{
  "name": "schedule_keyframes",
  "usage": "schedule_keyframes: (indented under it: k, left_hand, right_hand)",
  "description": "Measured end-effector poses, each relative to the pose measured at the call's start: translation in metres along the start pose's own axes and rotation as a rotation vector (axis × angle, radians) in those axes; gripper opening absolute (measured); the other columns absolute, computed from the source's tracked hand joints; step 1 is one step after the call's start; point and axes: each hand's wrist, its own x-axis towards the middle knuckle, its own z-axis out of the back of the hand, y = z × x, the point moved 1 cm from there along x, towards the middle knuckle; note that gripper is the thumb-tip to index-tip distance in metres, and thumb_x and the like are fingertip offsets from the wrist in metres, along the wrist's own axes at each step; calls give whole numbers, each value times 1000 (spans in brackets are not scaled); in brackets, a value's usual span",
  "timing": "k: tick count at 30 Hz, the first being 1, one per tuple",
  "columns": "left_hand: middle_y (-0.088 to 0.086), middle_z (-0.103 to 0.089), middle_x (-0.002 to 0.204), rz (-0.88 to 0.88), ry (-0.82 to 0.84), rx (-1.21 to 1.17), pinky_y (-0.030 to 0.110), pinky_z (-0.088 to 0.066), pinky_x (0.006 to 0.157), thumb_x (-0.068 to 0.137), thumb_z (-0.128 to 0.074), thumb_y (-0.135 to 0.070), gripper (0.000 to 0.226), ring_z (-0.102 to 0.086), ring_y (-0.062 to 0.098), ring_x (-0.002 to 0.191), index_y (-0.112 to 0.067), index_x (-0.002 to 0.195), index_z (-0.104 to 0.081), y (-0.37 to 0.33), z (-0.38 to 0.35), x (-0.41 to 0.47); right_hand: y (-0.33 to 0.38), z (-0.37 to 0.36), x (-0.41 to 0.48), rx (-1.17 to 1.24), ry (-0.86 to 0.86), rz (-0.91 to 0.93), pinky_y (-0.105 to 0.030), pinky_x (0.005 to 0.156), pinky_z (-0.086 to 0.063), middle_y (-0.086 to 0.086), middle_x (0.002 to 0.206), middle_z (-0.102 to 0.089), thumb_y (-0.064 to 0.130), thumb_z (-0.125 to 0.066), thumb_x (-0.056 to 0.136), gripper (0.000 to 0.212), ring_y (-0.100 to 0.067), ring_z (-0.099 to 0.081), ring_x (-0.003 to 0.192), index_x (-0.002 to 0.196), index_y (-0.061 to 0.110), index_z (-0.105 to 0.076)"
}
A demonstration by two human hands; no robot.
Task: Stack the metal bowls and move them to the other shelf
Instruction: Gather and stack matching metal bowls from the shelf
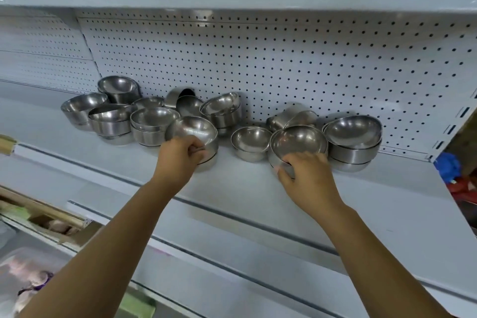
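The head view looks down at a grey shelf point(232, 188) with many shiny metal bowls point(154, 121) on it. One single bowl point(251, 142) sits alone near the middle, mouth up.

Just left of the single bowl is a short stack point(192, 129). The left hand point(178, 155) holds it, with fingers curled round the near rim of the top bowl.

Just right of the single bowl is a tilted bowl point(296, 141). The right hand point(307, 175) grips it, fingers over the near rim and thumb on the outside.

Farther right of the single bowl stands a taller stack point(353, 137). Behind the single bowl and a bit right, tipped bowls point(291, 116) lie by the back wall point(284, 59), which is full of little holes. Far left of the single bowl, more bowls crowd together, some stacked.
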Motion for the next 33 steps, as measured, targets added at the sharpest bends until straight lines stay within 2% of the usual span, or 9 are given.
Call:
schedule_keyframes:
  k: [2,6,11,18,20,24,27,29,33]
  left_hand:
    - [4,-69,71,27,6,-46,23,-50,64,84,-78,-10,7,-63,17,69,-13,84,-72,0,1,2]
    - [17,-66,73,47,30,-120,6,-45,56,82,-79,-3,10,-57,15,64,-9,83,-71,-2,4,6]
    - [3,-60,71,87,43,-196,16,-48,61,79,-83,-1,17,-54,12,63,-11,86,-71,-2,5,6]
    - [2,-60,77,114,14,-269,13,-47,64,80,-86,-15,26,-57,7,64,-16,101,-71,-2,9,7]
    - [2,-64,76,106,5,-256,9,-45,62,87,-80,-21,13,-58,4,62,-14,97,-76,-4,10,8]
    - [4,-68,88,112,-48,-265,20,-46,71,91,-75,-29,13,-62,12,75,-17,87,-77,-7,13,13]
    - [5,-70,95,133,-117,-372,20,-47,74,92,-74,-31,13,-62,3,75,-20,84,-76,-13,18,13]
    - [5,-70,96,95,-150,-437,17,-46,75,92,-74,-30,12,-61,-2,77,-25,82,-75,-22,22,8]
    - [-3,-66,87,-64,-201,-454,19,-44,83,91,-74,-26,16,-58,10,91,-39,82,-73,-45,29,-14]
  right_hand:
    - [-1,2,1,15,8,5,-37,94,-33,-4,89,-71,26,-67,97,17,-28,-62,89,100,11,-73]
    - [-5,5,3,68,21,35,-38,92,-36,2,90,-72,26,-66,97,16,-25,-59,95,95,11,-74]
    - [-9,9,3,90,46,44,-42,92,-42,4,86,-71,25,-67,98,16,-23,-58,95,92,13,-76]
    - [-12,9,8,163,69,-12,-35,90,-38,4,84,-70,21,-72,95,9,-20,-57,93,87,17,-75]
    - [-13,11,10,199,81,-24,-37,89,-42,4,80,-69,21,-75,93,12,-21,-57,90,83,15,-75]
    - [-9,15,12,225,84,-36,-37,90,-43,5,76,-69,17,-77,91,11,-20,-57,91,83,10,-76]
    - [-10,16,11,230,78,-22,-35,87,-44,8,76,-68,17,-79,90,8,-18,-56,90,86,11,-78]
    - [-12,17,10,238,68,4,-34,82,-45,7,77,-68,16,-80,88,6,-18,-56,88,88,10,-79]
    - [-15,25,8,263,29,47,-34,79,-48,3,80,-69,14,-80,89,3,-18,-57,88,89,12,-80]
